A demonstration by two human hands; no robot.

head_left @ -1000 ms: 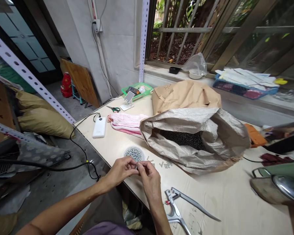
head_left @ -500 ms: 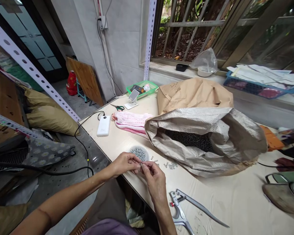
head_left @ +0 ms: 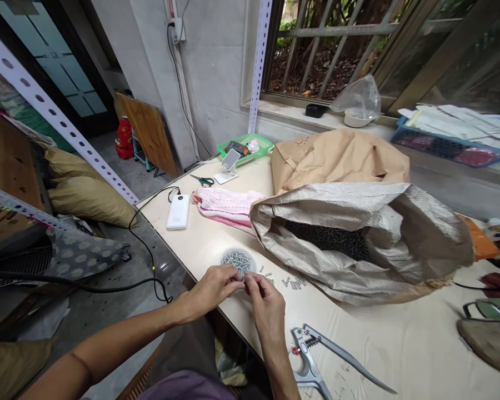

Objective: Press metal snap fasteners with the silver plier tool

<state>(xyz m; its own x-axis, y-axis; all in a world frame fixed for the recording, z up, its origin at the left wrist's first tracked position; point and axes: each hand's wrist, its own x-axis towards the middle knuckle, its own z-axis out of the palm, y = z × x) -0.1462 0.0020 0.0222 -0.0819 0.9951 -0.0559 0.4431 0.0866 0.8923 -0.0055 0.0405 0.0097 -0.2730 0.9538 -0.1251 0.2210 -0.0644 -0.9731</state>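
My left hand [head_left: 216, 286] and my right hand [head_left: 264, 297] meet fingertip to fingertip over the table's near edge. Both are closed in a pinch around something tiny, mostly covered by the fingers. Just beyond them stands a shallow round dish [head_left: 253, 260] heaped with small silvery metal pieces [head_left: 236, 261], which look like short springs or pins. Several more such pieces [head_left: 295, 282] lie loose to the right of the dish. Below these, near my right forearm, rests a silver hand tool with a spring between its spread handles [head_left: 310, 355].
A big open sack [head_left: 358, 283] of dark small pieces lies right of centre. Around it are a pink striped towel [head_left: 225, 206], white power bank [head_left: 178, 212], green-handled scissors [head_left: 204, 180], phone stand [head_left: 227, 175], green basket [head_left: 260, 149] and, at right, a pot-like vessel [head_left: 487, 344].
The view has shifted slightly, so the table things sit a little differently in the picture. My hands stay together, with the fingers slightly rearranged around the tiny thing.
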